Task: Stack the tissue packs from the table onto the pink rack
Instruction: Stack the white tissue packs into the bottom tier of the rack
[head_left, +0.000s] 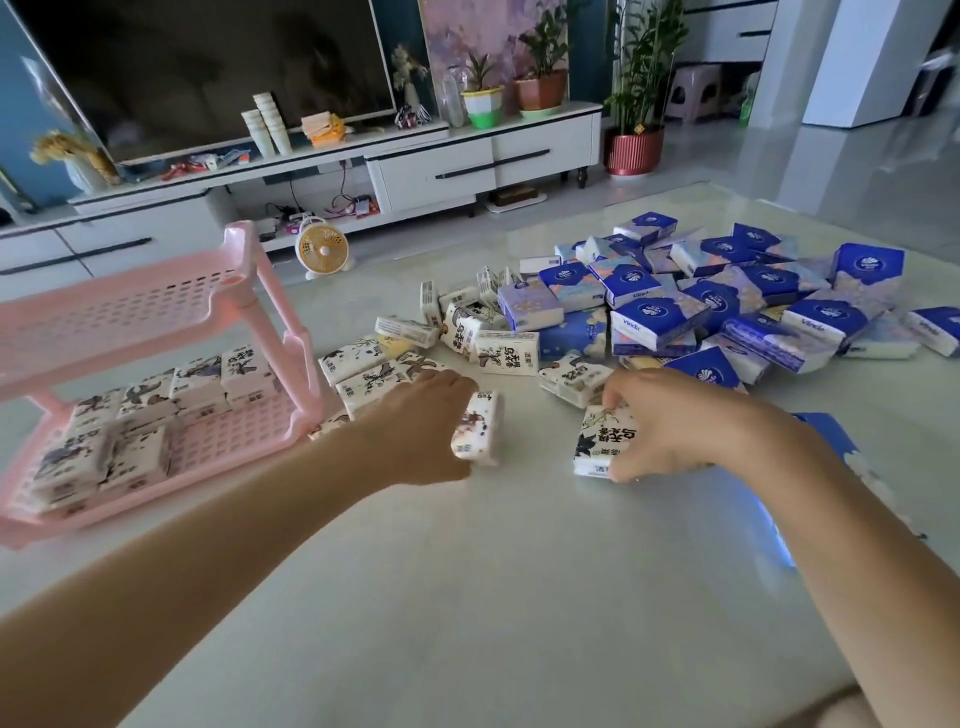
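Gripping a white printed tissue pack (480, 434) that stands on edge on the table (519, 597), the left hand (415, 426) curls its fingers round the pack's far side, where the fingertips are hidden behind the back of the hand. The right hand (660, 426) pinches a second white pack (602, 439) between the thumb at its near edge and the bent fingers (615, 402) at its far edge. This pack's printed face is turned up, and whether it is lifted clear of the table cannot be told. The two held packs sit apart, with bare tabletop between the two sets of fingers. Just beyond the left fingers lie loose white packs (374, 376), some flat and some tipped on their sides. Well out to the left of those fingers stands the pink rack (291, 332), its lower shelf already carrying rows of white packs (130, 421) laid close together. Just past the right fingertips sits a small stack of white packs (571, 382). Farther beyond the right fingertips, and off to their right, spreads a jumbled heap of blue packs (727, 301). Behind the right fingers, on the person's side, one more blue pack (831, 436) shows from under the forearm.
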